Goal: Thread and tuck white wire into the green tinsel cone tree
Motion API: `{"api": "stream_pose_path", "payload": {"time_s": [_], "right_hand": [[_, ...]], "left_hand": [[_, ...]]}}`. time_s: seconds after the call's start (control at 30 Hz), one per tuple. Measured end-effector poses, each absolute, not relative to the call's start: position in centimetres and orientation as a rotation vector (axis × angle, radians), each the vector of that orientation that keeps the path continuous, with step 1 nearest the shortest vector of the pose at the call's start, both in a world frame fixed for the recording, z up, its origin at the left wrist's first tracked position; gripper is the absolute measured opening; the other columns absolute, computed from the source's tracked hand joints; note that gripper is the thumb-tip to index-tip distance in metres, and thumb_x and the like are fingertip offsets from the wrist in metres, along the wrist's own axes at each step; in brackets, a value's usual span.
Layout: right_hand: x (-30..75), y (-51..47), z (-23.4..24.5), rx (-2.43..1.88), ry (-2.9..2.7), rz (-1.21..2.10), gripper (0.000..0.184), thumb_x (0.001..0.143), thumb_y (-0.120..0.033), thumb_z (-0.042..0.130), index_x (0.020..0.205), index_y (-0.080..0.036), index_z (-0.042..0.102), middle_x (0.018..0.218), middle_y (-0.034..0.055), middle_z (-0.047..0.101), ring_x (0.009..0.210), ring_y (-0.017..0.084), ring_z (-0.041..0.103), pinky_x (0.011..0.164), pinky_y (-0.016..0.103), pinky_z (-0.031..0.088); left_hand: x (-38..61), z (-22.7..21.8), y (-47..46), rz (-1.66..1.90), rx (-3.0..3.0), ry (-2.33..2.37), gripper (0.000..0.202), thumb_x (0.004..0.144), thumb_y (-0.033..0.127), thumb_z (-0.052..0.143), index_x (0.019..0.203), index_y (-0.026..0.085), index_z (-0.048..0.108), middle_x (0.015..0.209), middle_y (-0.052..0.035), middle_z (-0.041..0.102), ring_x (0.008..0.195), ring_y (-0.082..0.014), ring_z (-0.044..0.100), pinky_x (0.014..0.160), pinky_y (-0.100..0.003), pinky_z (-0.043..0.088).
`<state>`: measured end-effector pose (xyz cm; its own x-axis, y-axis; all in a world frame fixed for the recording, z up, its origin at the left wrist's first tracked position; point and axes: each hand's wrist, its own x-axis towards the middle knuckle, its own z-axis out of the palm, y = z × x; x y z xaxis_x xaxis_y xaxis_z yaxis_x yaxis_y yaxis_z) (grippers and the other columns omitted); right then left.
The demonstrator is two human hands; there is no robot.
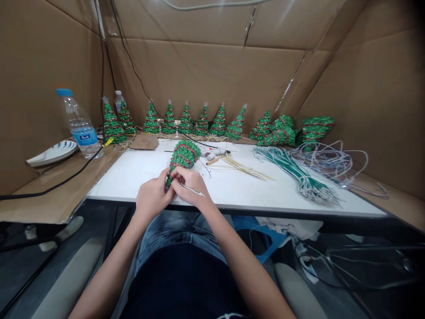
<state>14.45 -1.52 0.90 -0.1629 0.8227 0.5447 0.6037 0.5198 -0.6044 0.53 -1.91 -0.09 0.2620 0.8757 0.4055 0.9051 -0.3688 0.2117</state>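
Between my hands, near the front edge of the white table, is a small green tinsel Christmas tree (184,155) with red garland bands. Its narrow end points toward me and its wide base away. My left hand (153,195) is closed around the narrow end from the left. My right hand (190,186) pinches at the same end from the right, fingertips close to the left hand's. A thin white-and-green wire (191,189) sticks out across the right hand. Exactly what the right fingertips grip is hidden.
Several finished-looking trees (186,119) line the back; others lie at the right. Green wires (282,161), yellowish wires (245,166) and a white wire coil (341,159) lie on the table. A glue gun (215,153) sits behind. At left stand a water bottle (81,124) and a dish (53,153).
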Motion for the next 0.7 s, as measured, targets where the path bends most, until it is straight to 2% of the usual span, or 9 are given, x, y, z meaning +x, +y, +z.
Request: {"api": "stream_pose_path", "payload": {"time_s": [0.27,0.7], "right_hand": [[14.42,-1.4,0.78,-1.193,-1.872,0.285,0.01,0.073,-0.018,0.05,0.075,-0.021,0.059,0.059,-0.0052,0.053,0.055,0.011,0.047,0.059,0.022,0.034],[14.49,-1.27,0.57,-1.171,-1.869,0.267,0.01,0.073,-0.018,0.05,0.077,-0.021,0.059,0.061,-0.0049,0.054,0.055,0.01,0.047,0.059,0.022,0.035]], "left_hand": [[0.48,-0.13,-1.88,-0.72,-2.411,-1.707,0.05,0.09,0.039,0.043,0.138,0.023,0.045,0.088,-0.0066,0.074,0.079,-0.0261,0.07,0.062,-0.029,0.042],[0.5,-0.01,-1.88,-0.728,-2.433,-1.736,0.05,0.09,0.039,0.043,0.138,0.024,0.045,0.087,-0.0055,0.074,0.08,-0.0259,0.07,0.062,-0.029,0.041]]}}
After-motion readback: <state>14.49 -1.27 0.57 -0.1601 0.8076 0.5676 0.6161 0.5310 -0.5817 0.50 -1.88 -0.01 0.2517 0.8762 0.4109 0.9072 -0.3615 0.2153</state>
